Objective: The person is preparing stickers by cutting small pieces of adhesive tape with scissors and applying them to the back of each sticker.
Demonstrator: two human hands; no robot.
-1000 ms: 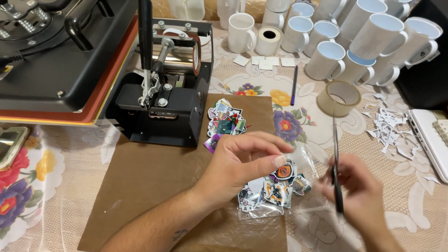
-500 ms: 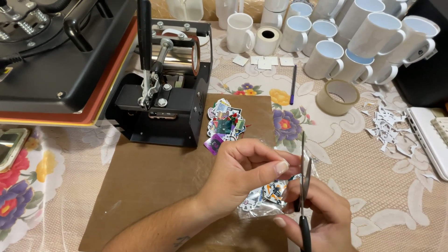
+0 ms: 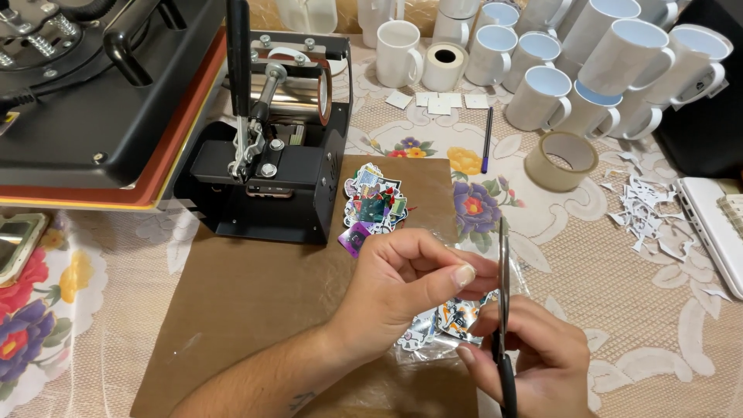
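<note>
A lace-patterned cloth with printed flowers covers the counter (image 3: pixel 588 255), and a brown board (image 3: pixel 255 310) lies on it in front of the person. At the back left sits a large flat heat press (image 3: pixel 93 93) with an orange edge, and just beside it a smaller black mug press (image 3: pixel 271 170) stands with its rear edge on the board. A crowd of white mugs (image 3: pixel 542 70) fills the far side, some tipped on their sides. Near them lie a roll of tape (image 3: pixel 561 160), a dark pen (image 3: pixel 487 139) and a few small white squares. White paper scraps (image 3: pixel 642 213) are scattered at the right, next to a white device at the edge. A loose heap of colourful stickers (image 3: pixel 371 205) rests on the board just in front of the mug press.

The left hand (image 3: pixel 402 286) reaches in from below, thumb and forefinger pinched on the top of a clear plastic bag (image 3: pixel 441 321) of printed cutouts that lies over the board's near right corner. The right hand (image 3: pixel 534 364) grips scissors (image 3: pixel 503 310) with the blades pointing upward, away from the person, beside the pinched edge; whether the blades touch the bag is hard to tell.
</note>
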